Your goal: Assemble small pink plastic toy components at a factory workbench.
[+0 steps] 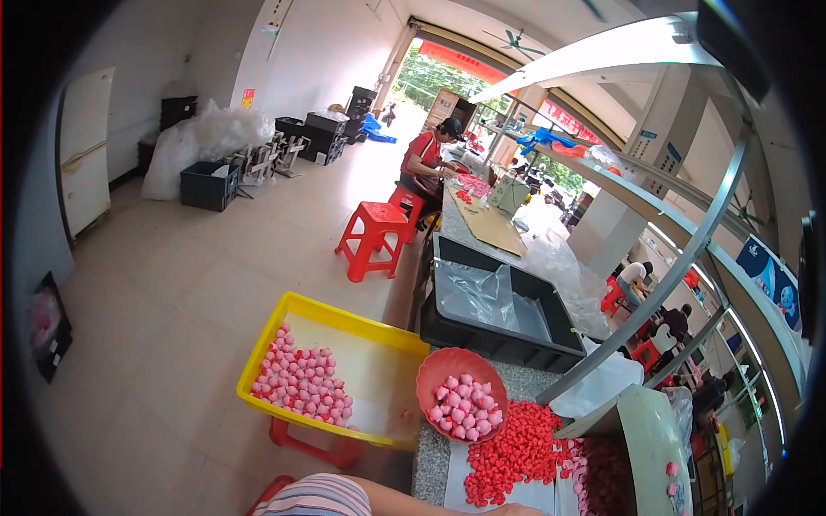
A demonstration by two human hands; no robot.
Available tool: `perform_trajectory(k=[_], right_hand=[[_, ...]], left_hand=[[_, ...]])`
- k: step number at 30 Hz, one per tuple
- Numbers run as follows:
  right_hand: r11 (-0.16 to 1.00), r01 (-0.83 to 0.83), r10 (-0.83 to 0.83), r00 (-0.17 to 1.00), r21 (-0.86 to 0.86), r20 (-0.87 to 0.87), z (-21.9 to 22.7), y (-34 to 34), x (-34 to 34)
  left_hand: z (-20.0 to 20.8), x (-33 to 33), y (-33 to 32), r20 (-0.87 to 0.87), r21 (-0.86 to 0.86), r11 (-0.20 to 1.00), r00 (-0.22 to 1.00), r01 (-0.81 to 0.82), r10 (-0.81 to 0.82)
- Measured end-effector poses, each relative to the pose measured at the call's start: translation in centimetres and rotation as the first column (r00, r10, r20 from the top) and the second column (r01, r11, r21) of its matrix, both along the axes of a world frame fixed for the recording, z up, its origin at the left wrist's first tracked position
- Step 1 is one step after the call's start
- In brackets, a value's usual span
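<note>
My left arm, in a striped sleeve, crosses the lower edge of the head view. Only a sliver of my left hand (516,511) shows at the bottom, beside a heap of small red pieces (514,447) on white paper. Its fingers are cut off by the frame. My right hand is out of view. Just beyond the heap, a red scalloped bowl (434,378) holds pink round pieces (465,404). More pink-and-red pieces (301,378) fill the left part of a yellow tray (344,322). Small pink parts (578,482) lie by the heap's right side.
A black crate (508,344) with clear plastic stands farther along the counter. An upright pale box (658,439) and a metal shelf post (654,267) border the right. Red stools (374,236) stand on the floor. A co-worker in red (422,159) sits at the counter's far end.
</note>
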State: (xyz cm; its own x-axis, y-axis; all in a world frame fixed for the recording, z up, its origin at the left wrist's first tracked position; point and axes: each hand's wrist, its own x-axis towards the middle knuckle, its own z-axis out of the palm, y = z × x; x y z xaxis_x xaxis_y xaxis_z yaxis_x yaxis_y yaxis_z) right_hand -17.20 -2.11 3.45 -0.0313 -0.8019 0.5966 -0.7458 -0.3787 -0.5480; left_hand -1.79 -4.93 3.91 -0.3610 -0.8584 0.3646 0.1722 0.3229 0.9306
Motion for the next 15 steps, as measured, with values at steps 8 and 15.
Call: perform_trajectory(k=[8,15], right_hand=[[0.99,-0.097,0.096,0.995,-0.105,-0.018,1.7,1.3,0.7],[0.993,-0.037,0.036,0.999,-0.109,-0.008,-1.2,0.4,1.2]], left_hand=[[1.2,0.5,0.9,0.05,-0.178,0.983,0.997,-0.049,0.059],[-3.5,-0.7,0.5,-0.042,0.005,1.0,0.999,-0.01,0.01]])
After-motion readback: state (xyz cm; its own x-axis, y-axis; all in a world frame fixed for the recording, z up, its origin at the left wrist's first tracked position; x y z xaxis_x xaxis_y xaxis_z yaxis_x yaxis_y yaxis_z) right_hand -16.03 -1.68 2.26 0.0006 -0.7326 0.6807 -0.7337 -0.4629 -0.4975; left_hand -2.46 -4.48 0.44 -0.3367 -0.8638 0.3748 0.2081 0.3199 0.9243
